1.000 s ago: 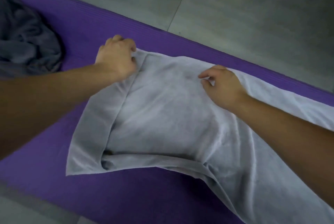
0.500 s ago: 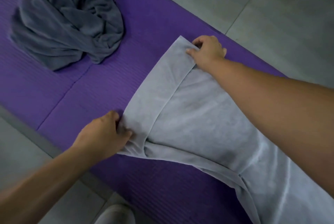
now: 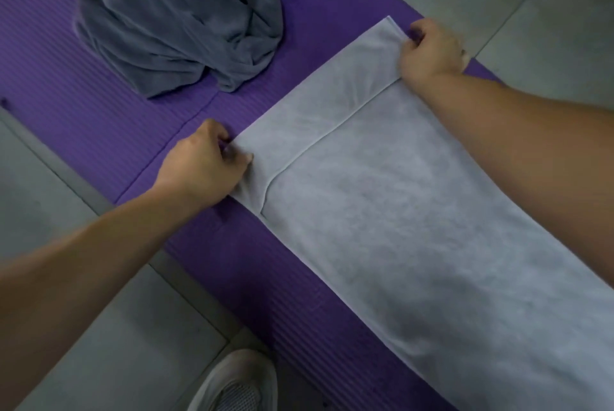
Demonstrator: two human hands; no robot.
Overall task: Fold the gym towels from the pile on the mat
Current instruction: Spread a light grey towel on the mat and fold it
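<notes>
While fingers (image 3: 244, 158) curl tight on both corners, the light grey towel (image 3: 382, 211) lies flat on the purple mat (image 3: 99, 95).
Near corner of the folded end is pinched by the left hand (image 3: 202, 161), far one by the right hand (image 3: 432, 50); dark grey pile (image 3: 179, 18) sits crumpled nearby.

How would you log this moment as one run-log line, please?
light grey towel: end folded over | left hand: grips near corner | right hand: grips far corner | purple mat: underneath | dark grey pile: apart, crumpled
</notes>
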